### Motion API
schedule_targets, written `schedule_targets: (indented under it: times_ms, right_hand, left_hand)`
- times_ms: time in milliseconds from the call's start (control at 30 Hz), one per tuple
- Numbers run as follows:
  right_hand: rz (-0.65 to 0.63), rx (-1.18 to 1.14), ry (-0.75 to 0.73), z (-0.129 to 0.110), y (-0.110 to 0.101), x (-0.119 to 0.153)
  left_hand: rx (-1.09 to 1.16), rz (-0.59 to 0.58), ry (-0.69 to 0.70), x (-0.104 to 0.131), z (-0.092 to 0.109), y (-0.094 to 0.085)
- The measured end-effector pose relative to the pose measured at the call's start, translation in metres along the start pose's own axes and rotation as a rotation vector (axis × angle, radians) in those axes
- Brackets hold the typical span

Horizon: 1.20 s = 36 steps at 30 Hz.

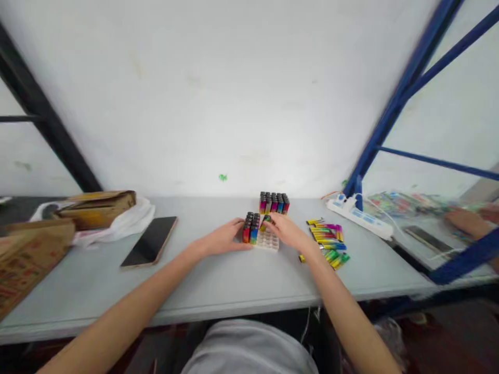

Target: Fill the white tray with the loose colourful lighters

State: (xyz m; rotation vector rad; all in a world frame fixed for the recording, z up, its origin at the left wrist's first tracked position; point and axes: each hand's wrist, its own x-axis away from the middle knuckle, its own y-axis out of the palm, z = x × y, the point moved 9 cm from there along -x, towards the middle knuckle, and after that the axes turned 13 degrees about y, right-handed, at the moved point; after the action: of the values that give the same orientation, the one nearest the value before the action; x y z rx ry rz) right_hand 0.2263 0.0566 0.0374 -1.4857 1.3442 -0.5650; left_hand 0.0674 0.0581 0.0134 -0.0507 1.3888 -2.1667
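Rainbow-striped lighters (252, 232) with black caps fill a white tray (268, 241); loose yellow, pink and green lighters (329, 240) lie right on the grey counter (218, 280), a black phone (150, 241) left.

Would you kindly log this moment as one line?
left hand: steadies tray | right hand: on lighter at tray | loose lighters: right

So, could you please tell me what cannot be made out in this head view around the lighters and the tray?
- Whether the right hand grips a lighter: too small, fingers cover it.
- The tray under the left hand: its near-left part is hidden by lighters and fingers.
- Print on the loose lighters: too small.
- Another person's hand at right: blurred, behind the blue frame.
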Motion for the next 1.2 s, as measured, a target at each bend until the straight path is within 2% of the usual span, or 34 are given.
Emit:
schedule_targets:
  times_ms: [367, 500, 633, 700, 800, 900, 1000, 1100, 1200]
  right_hand:
    - [-0.052, 0.087, 0.043, -0.004, 0.013, 0.001]
    - [-0.034, -0.006, 0.072, 0.01, -0.011, 0.004]
    - [0.063, 0.005, 0.225, 0.049, -0.048, 0.009]
    - [0.083, 0.064, 0.308, 0.068, -0.057, 0.012]
    - [0.021, 0.096, 0.382, 0.081, -0.05, 0.013]
    - [-0.091, 0.115, 0.393, 0.079, -0.027, 0.012]
    - [-0.121, 0.174, 0.361, 0.073, -0.012, 0.009]
    - [-0.084, 0.186, 0.277, 0.066, -0.012, 0.006]
    - [-0.019, 0.023, 0.241, 0.062, -0.026, 0.006]
  left_hand:
    - [-0.012, 0.057, 0.027, 0.0, 0.004, -0.008]
    - [-0.028, 0.042, 0.021, 0.0, 0.003, -0.007]
    - [-0.05, 0.029, 0.015, 0.0, 0.004, -0.007]
    - [-0.047, 0.033, 0.017, 0.0, 0.005, -0.008]
    - [-0.039, 0.036, 0.01, 0.0, 0.006, -0.008]
    - [-0.041, 0.029, 0.007, 0.0, 0.005, -0.007]
    - [-0.041, 0.029, 0.01, 0.0, 0.005, -0.007]
    - [-0.039, 0.035, 0.009, 0.0, 0.005, -0.007]
    - [-0.037, 0.035, 0.009, 0.0, 0.005, -0.007]
